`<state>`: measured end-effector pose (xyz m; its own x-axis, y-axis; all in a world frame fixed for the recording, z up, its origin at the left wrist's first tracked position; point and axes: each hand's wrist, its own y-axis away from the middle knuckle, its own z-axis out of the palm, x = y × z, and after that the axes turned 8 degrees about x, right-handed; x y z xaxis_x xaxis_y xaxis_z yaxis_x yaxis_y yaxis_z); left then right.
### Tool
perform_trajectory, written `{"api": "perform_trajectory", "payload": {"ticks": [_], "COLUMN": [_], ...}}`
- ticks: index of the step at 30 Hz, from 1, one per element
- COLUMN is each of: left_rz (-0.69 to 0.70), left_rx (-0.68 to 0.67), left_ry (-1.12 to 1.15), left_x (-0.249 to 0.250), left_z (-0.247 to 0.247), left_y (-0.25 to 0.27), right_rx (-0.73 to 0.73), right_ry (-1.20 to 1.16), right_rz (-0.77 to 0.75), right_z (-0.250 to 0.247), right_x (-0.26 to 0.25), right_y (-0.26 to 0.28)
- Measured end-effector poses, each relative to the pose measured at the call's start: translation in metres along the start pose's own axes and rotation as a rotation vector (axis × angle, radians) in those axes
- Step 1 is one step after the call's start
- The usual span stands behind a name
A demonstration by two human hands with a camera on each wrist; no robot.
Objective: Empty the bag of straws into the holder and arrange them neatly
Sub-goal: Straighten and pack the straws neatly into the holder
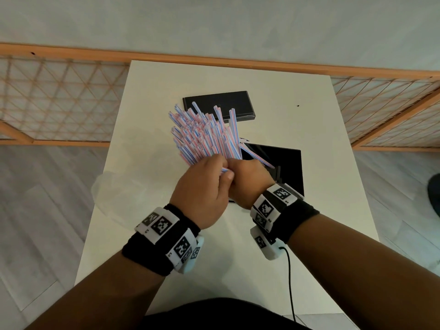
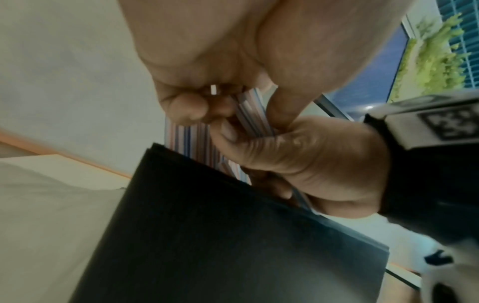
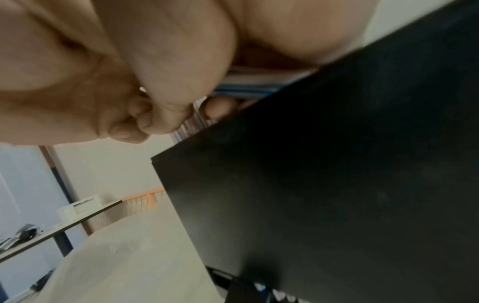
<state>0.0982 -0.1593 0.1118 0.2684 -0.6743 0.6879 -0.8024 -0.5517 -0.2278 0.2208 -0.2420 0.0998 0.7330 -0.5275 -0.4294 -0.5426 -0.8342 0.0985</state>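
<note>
A thick bundle of red, white and blue striped straws fans up and away from my hands above the white table. My left hand and right hand both grip the bundle's lower end, knuckles touching. The black holder stands open just right of and under the hands. One straw slants over the holder's rim. In the left wrist view curled fingers clamp the straws above the holder's wall. The right wrist view shows straws under my palm, beside the holder.
A flat black lid lies at the back of the table, partly behind the straw tips. A crumpled clear plastic bag hangs over the table's left edge. A black cable trails from my right wrist. A wooden lattice rail runs behind.
</note>
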Motion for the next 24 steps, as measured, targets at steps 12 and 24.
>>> {"api": "perform_trajectory", "payload": {"ticks": [12,24], "left_rz": [0.196,-0.626], "left_rx": [0.141,-0.327], "left_ry": [-0.008,0.437], "left_x": [-0.016,0.062], "left_z": [0.005,0.036], "left_y": [0.008,-0.045], "right_rx": [0.078,-0.206], "right_ry": [-0.142,0.226], "right_rz": [0.045,0.100], "right_z": [-0.016,-0.026], "right_x": [0.038,0.040], "right_y": [0.021,0.023]}}
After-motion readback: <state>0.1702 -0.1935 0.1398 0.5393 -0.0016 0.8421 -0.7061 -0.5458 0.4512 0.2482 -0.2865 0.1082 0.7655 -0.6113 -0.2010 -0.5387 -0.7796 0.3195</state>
